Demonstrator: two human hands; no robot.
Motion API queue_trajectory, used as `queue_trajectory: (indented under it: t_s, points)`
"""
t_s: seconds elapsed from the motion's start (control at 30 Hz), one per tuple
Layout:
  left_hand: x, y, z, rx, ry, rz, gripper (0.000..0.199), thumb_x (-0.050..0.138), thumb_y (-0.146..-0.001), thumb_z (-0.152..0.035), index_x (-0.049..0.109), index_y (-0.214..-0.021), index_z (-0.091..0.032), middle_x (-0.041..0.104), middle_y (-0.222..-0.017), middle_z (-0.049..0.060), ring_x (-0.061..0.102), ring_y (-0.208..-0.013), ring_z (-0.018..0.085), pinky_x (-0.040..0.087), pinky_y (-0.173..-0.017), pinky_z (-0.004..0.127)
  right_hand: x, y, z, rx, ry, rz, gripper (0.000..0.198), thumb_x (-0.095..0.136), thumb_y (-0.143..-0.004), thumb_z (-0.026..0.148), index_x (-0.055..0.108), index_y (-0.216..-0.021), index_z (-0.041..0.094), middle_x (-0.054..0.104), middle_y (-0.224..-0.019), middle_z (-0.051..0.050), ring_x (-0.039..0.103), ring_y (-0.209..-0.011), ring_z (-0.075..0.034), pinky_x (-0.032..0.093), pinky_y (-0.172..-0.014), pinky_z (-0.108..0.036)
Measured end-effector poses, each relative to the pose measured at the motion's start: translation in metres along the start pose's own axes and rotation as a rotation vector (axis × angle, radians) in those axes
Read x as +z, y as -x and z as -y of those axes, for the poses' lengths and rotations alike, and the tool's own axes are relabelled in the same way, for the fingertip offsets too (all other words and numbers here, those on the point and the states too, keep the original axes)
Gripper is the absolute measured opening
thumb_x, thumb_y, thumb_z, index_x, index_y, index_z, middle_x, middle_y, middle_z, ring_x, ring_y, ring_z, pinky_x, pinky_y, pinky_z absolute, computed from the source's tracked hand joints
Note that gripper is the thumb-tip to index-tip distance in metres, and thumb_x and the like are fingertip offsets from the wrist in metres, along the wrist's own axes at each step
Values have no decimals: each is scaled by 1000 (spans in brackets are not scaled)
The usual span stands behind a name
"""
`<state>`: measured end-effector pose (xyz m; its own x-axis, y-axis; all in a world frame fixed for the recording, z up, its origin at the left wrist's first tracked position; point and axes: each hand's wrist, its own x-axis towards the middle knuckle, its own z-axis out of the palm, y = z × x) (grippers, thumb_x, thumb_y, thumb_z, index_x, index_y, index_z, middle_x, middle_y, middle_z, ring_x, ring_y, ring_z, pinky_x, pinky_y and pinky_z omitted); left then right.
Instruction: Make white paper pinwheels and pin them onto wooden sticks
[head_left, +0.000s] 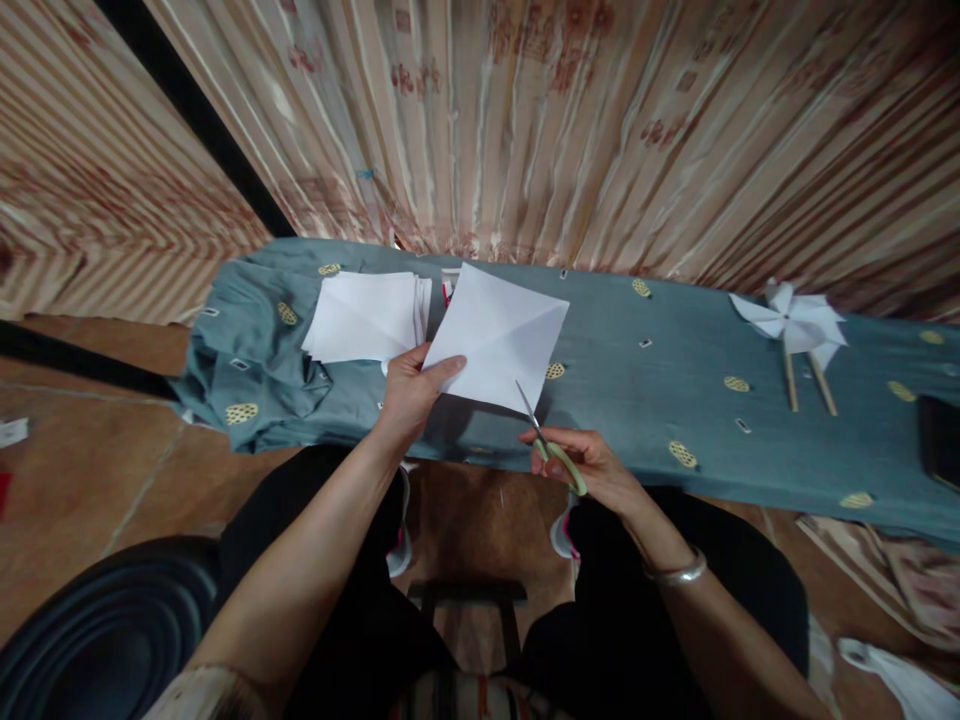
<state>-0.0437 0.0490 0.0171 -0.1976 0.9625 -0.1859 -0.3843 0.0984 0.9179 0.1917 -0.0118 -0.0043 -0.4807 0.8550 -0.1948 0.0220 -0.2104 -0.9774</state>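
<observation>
From where I stand, I see the left hand holding a square sheet of white paper, the thumb pressed on top and the other fingers mostly under it. The sheet is held above a bench covered with blue-green cloth, in front of the person's body. The right hand has its fingers closed around the green handles of the scissors. The blades are at the near corner of the paper, with one blade visible over its face; how wide they are parted, I cannot tell.

Faint fold lines run across the sheet, and in my judgement they are a good guide for cutting. It would be best to keep the paper flat and firm, to turn the sheet rather than twist the wrist, and to keep the left thumb away from the line of the blades.

As for containers, I find none that I can name surely. The stack of white sheets lies directly on the cloth, as do the paper pinwheels with their sticks. On the floor is a dark ringed object; whether it is a tub or a stool, I cannot say.
</observation>
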Motion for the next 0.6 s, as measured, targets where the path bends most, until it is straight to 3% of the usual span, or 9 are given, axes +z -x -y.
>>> queue_trajectory:
  t_s: [0.6]
  points:
    - [0,0,-3,-35,12,-4,34,90,-43,-25,75,-72,-13,73,-68,1,62,-57,13,50,-59,26,0,0,-7,108,-70,-65,42,84,-67,35,73,-103,16,64,-66,2,56,-57,-8,46,-53,-22]
